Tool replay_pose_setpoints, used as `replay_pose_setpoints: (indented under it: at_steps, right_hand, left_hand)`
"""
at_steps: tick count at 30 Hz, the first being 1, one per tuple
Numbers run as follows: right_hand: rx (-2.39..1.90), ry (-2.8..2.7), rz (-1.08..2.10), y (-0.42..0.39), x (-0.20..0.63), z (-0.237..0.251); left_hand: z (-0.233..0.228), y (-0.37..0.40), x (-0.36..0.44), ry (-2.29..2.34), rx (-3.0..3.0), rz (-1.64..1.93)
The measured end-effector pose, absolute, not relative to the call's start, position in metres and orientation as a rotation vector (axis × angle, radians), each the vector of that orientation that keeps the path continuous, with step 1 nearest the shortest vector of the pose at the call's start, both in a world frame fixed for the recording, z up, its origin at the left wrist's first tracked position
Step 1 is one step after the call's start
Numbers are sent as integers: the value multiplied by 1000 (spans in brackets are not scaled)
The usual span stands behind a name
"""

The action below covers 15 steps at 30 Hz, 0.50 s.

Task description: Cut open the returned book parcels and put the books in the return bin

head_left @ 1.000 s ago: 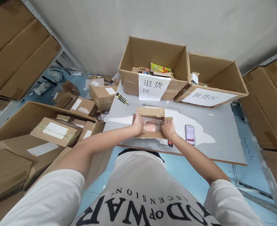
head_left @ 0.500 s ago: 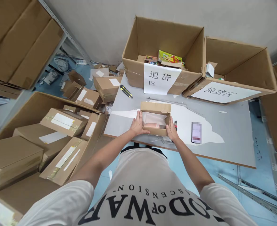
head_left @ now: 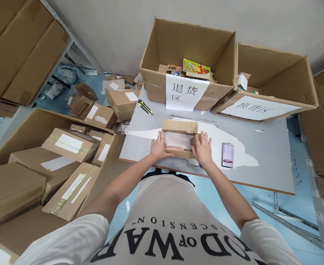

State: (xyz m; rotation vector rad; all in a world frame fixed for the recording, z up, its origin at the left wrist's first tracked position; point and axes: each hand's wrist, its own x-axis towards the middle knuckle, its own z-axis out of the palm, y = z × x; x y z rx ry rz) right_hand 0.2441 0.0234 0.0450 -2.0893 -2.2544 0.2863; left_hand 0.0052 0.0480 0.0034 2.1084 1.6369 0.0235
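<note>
On the table (head_left: 272, 162) I see the small box (head_left: 180, 126): plain brown cardboard, back flap raised, something pinkish under cloudy wrap (head_left: 177, 140). The left hand (head_left: 158, 146) lies open against its left end; the right hand (head_left: 202, 150), fingers loosely spread, meets the right, gripping nothing I can see.

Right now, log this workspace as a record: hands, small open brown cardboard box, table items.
Left hand: open, against the left side of the small open brown cardboard box
Right hand: open, at that box's right side
Box contents: pale pinkish material, not clearly identifiable
Right of right hand: rectangular phone on the grey table
Beyond left hand: black-and-yellow utility knife
Rear left: large open brown cardboard box, white paper sign, colourful packets inside
Rear right: second large open brown cardboard box, also signed
</note>
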Motion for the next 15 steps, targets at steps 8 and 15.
replay_pose_setpoints:
  at_steps: [8,15]
  right_hand:
    - [-2538,-2052,938,93,178,14]
    - [-2720,-1933,1041,111,179,-36]
  left_hand:
    - [6,48,6,1644,2080,37]
    - [8,51,7,1677,2039,-86]
